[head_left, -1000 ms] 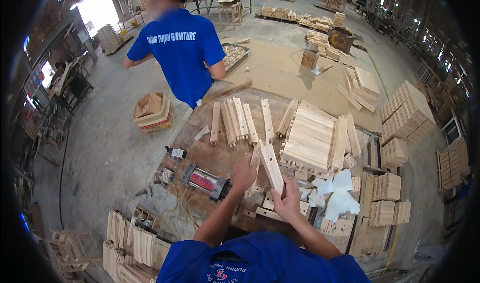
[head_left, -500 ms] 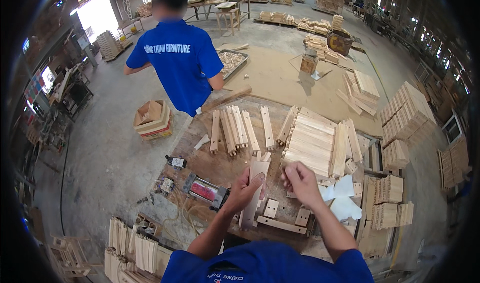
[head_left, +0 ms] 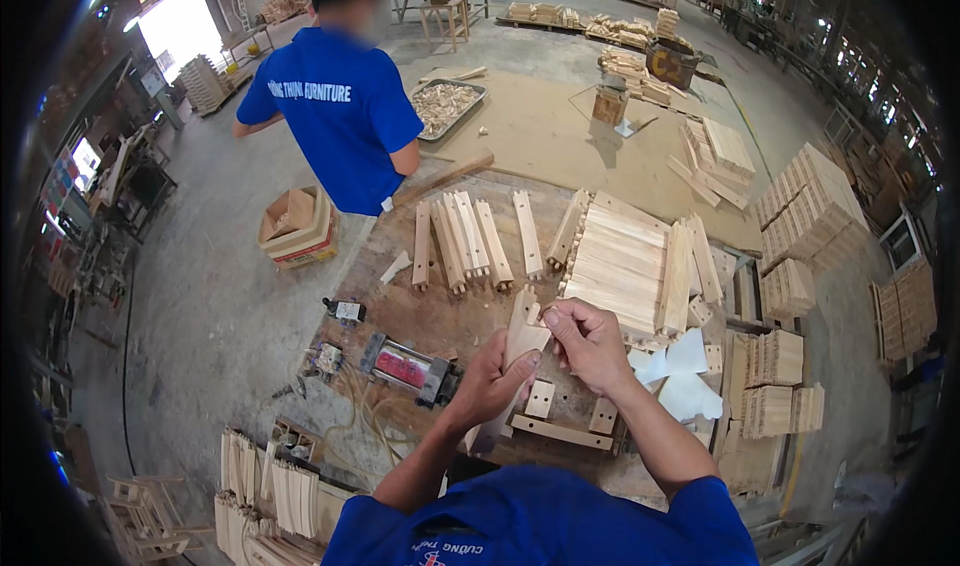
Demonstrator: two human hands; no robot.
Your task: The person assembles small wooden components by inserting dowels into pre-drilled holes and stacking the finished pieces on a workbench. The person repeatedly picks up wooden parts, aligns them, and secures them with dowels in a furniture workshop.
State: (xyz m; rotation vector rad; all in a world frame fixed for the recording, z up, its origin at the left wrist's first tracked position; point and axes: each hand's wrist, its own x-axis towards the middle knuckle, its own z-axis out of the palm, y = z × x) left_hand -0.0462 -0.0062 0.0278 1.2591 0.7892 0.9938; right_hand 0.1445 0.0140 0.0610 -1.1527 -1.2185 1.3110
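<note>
My left hand (head_left: 490, 381) is wrapped round a pale wooden slat (head_left: 522, 340), its thumb lying across the flat face. Short pegs stick out of the slat's far end. Right beside those pegs, my right hand (head_left: 592, 348) has thumb and forefinger pinched together; whatever is between them is too small and covered to make out. Below my hands on the workbench lie a small drilled wood block (head_left: 540, 399) and a long thin strip (head_left: 562, 433). Beyond them, several drilled slats with pegged ends (head_left: 468, 236) rest in a loose row.
A metal clamp-like cylinder device (head_left: 405, 368) sits left on the bench (head_left: 375, 256). At right are a panel of stacked slats (head_left: 615, 266) and white foam sheets (head_left: 688, 376). A co-worker in blue (head_left: 335, 116) stands beyond, near a tray of small wood pieces (head_left: 480, 99).
My right hand has moved left and up to the slat's far end. The slat has tilted a little in my left hand. The view has shifted slightly, and the co-worker has turned.
</note>
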